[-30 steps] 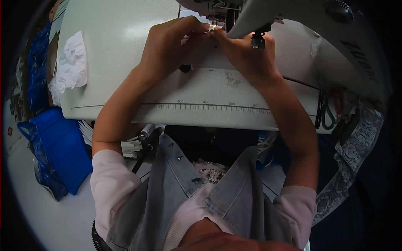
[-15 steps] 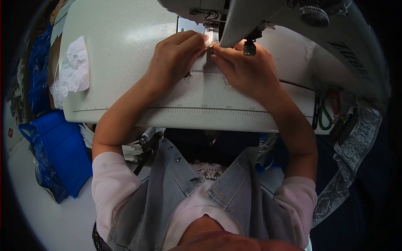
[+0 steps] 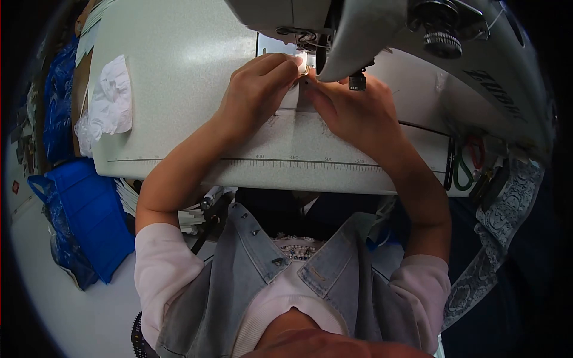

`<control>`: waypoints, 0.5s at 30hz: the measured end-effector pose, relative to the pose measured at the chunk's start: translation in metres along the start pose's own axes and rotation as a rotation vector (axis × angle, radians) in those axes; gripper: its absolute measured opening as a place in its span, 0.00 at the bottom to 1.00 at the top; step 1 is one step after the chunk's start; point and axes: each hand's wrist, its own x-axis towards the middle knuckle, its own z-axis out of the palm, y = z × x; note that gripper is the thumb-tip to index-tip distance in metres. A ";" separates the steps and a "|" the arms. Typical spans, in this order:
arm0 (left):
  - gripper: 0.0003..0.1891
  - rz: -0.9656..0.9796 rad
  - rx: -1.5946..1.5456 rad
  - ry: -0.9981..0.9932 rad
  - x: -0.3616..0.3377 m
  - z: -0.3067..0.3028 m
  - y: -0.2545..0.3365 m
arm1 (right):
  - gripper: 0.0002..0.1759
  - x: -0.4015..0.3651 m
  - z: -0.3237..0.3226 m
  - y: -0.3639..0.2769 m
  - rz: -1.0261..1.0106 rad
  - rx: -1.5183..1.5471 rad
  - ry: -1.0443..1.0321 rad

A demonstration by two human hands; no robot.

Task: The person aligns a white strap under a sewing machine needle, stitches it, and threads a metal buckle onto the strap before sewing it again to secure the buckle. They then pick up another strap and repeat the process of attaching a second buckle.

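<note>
Under the head of a sewing machine (image 3: 370, 36), both hands meet at the lit needle area. My left hand (image 3: 258, 89) pinches a small pale piece (image 3: 304, 63) between thumb and forefinger, just in front of the presser foot. Close on its right, my right hand (image 3: 358, 104) has its fingertips at the near edge of the same piece; the machine head covers part of these fingers. What the right fingertips grip is too small to make out. Both wrists are above the pale machine table (image 3: 179, 83), which has a printed ruler along its front edge.
Crumpled white paper (image 3: 113, 98) lies at the table's left side. A blue bin (image 3: 89, 215) and blue plastic bags are beyond that edge. Green-handled scissors (image 3: 462, 170) and other tools sit at the right corner, beside hanging patterned lace (image 3: 513, 191).
The whole view has shifted slightly, with the table and hands appearing a little lower. Both hands keep nearly the same pose at the needle area.
</note>
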 end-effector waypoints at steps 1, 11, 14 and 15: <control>0.08 0.002 0.016 -0.005 0.000 0.001 0.000 | 0.01 -0.001 0.000 -0.001 -0.002 -0.005 0.005; 0.07 0.017 -0.003 0.040 0.000 0.005 -0.001 | 0.03 0.000 -0.004 -0.005 0.004 -0.022 0.046; 0.08 0.023 -0.005 0.032 0.001 0.004 -0.001 | 0.05 -0.003 -0.002 0.002 -0.034 -0.065 0.021; 0.08 0.023 -0.006 0.033 0.001 0.004 0.000 | 0.05 -0.003 -0.003 0.002 -0.034 -0.066 0.021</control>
